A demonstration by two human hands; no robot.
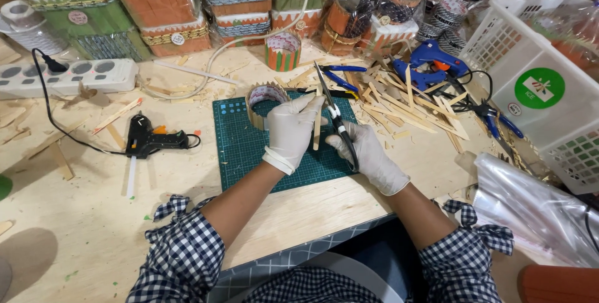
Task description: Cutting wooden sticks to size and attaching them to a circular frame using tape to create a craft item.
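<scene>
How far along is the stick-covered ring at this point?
Done: part of the ring on the green mat already wears upright sticks. In hand: the left hand holds a stick, the right hand works scissors. Left: part of the ring's wall looks bare; loose sticks wait alongside.

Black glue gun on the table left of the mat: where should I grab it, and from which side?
Probably take the glue gun by its handle, the stub toward the top of the picture, coming from above. It lies flat on its side on the table; the glue stick juts below it, and the cord runs off left.
</scene>
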